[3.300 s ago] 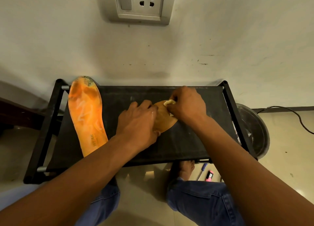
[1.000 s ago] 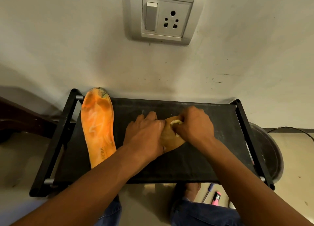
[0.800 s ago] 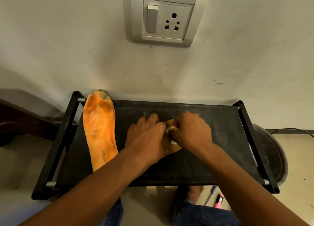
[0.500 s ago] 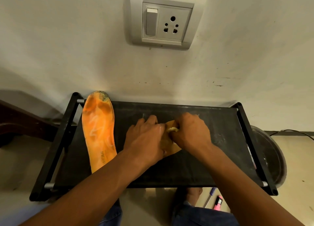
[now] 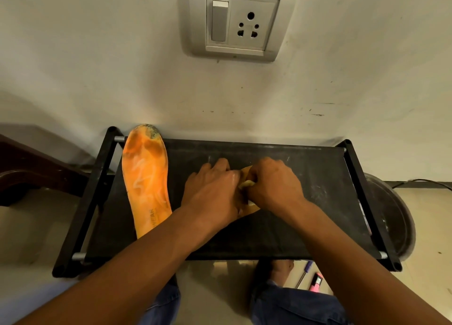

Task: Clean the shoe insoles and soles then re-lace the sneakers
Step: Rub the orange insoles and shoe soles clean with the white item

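Note:
An orange insole (image 5: pixel 146 180) with whitish streaks lies lengthwise on the left of a black fabric stand (image 5: pixel 318 192). A second, tan-looking insole (image 5: pixel 250 208) lies at the middle of the stand, mostly hidden under my two hands. My left hand (image 5: pixel 211 192) presses flat on it with fingers spread forward. My right hand (image 5: pixel 274 184) has its fingers curled round a small pale cloth or wipe (image 5: pixel 245 184) held against the insole. No sneakers or laces are in view.
The stand's back edge meets a white wall with a switch and socket plate (image 5: pixel 241 25). A dark round basin (image 5: pixel 391 217) sits on the floor at right. A screwdriver (image 5: pixel 304 273) and a pink object (image 5: pixel 316 281) lie on the floor by my knees.
My right hand has rubbed the cloth back and forth over the middle insole, now nearer my left hand. The left hand and the orange insole have stayed put.

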Tool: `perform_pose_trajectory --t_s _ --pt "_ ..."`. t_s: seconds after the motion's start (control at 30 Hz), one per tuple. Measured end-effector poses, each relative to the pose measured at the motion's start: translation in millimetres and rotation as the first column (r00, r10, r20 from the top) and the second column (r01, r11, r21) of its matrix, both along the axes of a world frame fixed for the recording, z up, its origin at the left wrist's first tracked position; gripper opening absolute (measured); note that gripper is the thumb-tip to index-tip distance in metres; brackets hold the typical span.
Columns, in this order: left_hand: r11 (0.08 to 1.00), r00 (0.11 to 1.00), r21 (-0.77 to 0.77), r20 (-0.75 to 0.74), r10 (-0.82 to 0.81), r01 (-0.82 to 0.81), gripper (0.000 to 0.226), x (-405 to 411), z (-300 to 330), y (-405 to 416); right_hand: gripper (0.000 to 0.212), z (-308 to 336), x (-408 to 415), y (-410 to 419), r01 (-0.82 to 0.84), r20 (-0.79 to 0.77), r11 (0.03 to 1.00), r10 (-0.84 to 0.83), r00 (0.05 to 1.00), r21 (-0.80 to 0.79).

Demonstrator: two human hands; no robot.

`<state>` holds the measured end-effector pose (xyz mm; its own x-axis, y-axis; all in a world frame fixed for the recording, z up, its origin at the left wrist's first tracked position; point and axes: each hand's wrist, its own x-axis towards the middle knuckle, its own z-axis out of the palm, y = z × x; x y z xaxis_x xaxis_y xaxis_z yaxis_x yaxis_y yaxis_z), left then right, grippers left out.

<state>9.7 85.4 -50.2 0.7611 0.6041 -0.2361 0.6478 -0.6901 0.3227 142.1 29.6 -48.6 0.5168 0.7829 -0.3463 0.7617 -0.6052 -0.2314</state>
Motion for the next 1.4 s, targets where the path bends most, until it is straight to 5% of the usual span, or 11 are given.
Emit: perform_pose_trajectory --t_s 0.23,0.5,0.7,0.93,1.2,1.4 --pt "0.999 1.000 -0.039 0.014 -0.002 0.003 0.057 -1.5 1.6 0.4 0.015 6.1 12.7 -4.8 0.061 0.158 0.997 -0.067 0.985 0.042" --pt "0.999 1.000 -0.044 -0.019 0.001 -0.002 0.056 1.4 4.5 -0.7 0.013 4.6 -3.8 -0.7 0.007 -0.058 0.999 -0.010 0.998 -0.050" --pt "0.999 0.999 -0.037 -0.046 -0.025 0.023 0.068 0.0 2.3 2.8 0.011 12.3 16.0 -5.1 0.109 0.184 0.993 -0.115 0.976 0.042" --pt "1.000 0.999 -0.008 -0.041 -0.011 0.010 0.060 4.4 2.5 1.6 0.017 2.4 -4.9 2.6 -0.001 -0.086 0.999 -0.004 0.996 -0.052" --pt "0.998 0.998 -0.062 -0.062 -0.025 0.021 0.075 2.4 0.7 7.3 0.013 8.7 14.1 -3.6 0.130 0.158 0.987 -0.145 0.977 0.098" --pt "0.999 0.999 -0.052 -0.045 0.008 -0.010 0.064 5.2 0.0 6.9 0.015 -0.8 -3.4 3.6 0.091 -0.098 0.994 -0.084 0.992 0.068"
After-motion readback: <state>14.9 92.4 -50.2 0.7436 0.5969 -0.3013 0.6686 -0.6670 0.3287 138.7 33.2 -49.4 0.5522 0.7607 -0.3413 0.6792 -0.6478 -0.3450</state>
